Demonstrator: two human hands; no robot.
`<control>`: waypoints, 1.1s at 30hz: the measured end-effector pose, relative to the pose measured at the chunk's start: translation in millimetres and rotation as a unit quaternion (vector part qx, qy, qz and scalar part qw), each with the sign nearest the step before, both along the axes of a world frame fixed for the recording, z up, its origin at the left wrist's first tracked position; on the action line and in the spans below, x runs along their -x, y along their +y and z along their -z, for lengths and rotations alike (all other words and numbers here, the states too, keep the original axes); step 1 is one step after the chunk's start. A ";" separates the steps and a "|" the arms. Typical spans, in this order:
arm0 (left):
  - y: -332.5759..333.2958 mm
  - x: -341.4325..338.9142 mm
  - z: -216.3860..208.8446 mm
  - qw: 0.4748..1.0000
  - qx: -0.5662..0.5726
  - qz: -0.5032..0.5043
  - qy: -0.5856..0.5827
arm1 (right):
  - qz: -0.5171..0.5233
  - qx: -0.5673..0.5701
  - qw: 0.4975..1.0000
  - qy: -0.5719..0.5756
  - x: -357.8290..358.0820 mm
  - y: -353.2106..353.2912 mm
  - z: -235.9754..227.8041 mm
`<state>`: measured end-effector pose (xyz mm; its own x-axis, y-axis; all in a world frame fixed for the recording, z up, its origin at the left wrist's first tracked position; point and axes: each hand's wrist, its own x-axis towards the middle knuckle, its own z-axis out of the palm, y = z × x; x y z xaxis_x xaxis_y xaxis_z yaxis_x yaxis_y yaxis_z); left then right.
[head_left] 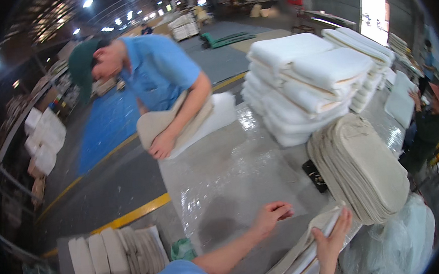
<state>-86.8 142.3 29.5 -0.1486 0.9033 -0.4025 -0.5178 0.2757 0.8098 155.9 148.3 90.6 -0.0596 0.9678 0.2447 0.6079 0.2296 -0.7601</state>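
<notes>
While the left hand (271, 216) hovers over the bench (223, 188), fingers loosely curled, right hand (331, 244) fingers press together on a beige cushion cover (310, 243).

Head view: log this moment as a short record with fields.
left hand: left hand flat on the grey table, holding nothing
right hand: right hand gripping the edge of a beige cushion cover
nearby: leaning stack of beige covers; pile of white foam pads
co-worker: person in blue shirt pressing a cushion at the table's far end
</notes>
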 end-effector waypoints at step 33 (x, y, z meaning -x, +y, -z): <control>-291.5 246.7 60.8 0.654 0.470 0.162 0.570 | 0.112 0.041 0.974 0.194 -16.1 -0.1 28.7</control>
